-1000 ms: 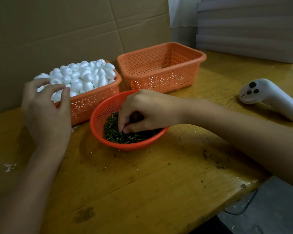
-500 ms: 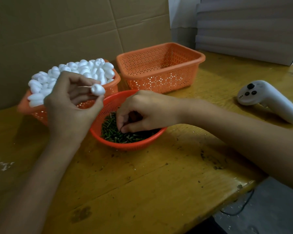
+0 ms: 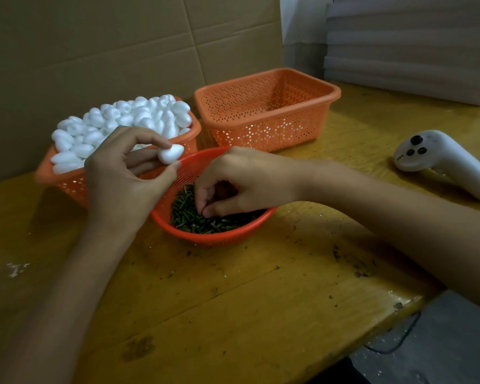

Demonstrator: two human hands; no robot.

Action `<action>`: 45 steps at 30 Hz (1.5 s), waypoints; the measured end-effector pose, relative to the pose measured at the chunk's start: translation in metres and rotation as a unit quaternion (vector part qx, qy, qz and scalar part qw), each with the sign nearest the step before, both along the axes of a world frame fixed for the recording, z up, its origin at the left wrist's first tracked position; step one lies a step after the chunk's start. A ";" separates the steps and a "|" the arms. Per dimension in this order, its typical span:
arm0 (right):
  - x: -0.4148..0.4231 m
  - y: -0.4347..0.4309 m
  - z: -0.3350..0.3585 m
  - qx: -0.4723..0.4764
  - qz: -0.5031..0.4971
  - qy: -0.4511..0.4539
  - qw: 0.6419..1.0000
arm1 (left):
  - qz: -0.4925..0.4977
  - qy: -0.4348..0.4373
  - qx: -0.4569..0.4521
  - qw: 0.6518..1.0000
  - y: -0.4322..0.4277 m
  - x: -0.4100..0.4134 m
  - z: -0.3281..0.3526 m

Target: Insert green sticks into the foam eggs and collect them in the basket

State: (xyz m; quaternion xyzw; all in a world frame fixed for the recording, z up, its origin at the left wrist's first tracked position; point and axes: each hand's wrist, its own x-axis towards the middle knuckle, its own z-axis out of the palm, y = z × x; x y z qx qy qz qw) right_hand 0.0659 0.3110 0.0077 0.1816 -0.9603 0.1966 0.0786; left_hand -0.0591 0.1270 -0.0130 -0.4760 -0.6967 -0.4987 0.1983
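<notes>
One foam egg (image 3: 171, 157) is up off the worktop (image 3: 233, 300), pinched in the left hand (image 3: 122, 176): thumb below, forefinger on top, grip clamped on it. It sits just above the left rim of the round red basket (image 3: 205, 238). No stick visible in the egg from this angle.

The green sticks (image 3: 189, 214) are heaped in that round basket, mid-worktop. The right hand (image 3: 241, 184) is down in there, fingers curled, thumb & forefinger tips together right at the pile. Can't tell if that grip has a stick betw. the tips or not.

Behind the left hand is the egg basket (image 3: 67, 181), orange, rectangular, perforated, piled high w/ white foam eggs (image 3: 117, 120) above the rim. Just beside it to the right stands a second orange basket (image 3: 269, 128), same type, touching or nearly touching the round one's far edge.

Far right, well apart from the baskets, a white controller (image 3: 441, 159) lies on the wood, buttons up. A cardboard sheet (image 3: 94, 51) stands along the back, and flat boxes (image 3: 413, 51) are stacked at back right.
</notes>
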 end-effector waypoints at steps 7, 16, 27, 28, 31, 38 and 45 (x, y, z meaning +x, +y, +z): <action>0.000 0.000 -0.001 0.000 0.003 0.000 1.000 | 0.060 0.050 -0.023 0.997 -0.002 -0.002 0.000; 0.000 0.001 -0.001 -0.001 0.008 0.005 1.000 | 0.039 0.024 0.017 0.999 0.000 0.003 0.001; 0.000 0.000 -0.001 0.000 0.011 0.005 1.000 | 0.011 -0.039 0.012 0.999 0.001 0.005 0.000; 0.000 0.000 -0.001 -0.002 0.011 0.005 1.000 | 0.008 -0.044 0.013 0.999 0.001 0.004 0.000; 0.000 0.001 -0.001 0.001 0.007 0.004 1.000 | -0.005 -0.059 0.022 0.998 0.001 0.002 -0.002; -0.001 0.001 -0.001 0.003 0.005 0.002 1.000 | -0.110 -0.142 0.073 0.981 0.006 0.005 0.000; -0.001 0.001 -0.001 0.004 0.006 0.001 1.000 | -0.161 -0.204 0.092 0.961 0.010 0.009 -0.002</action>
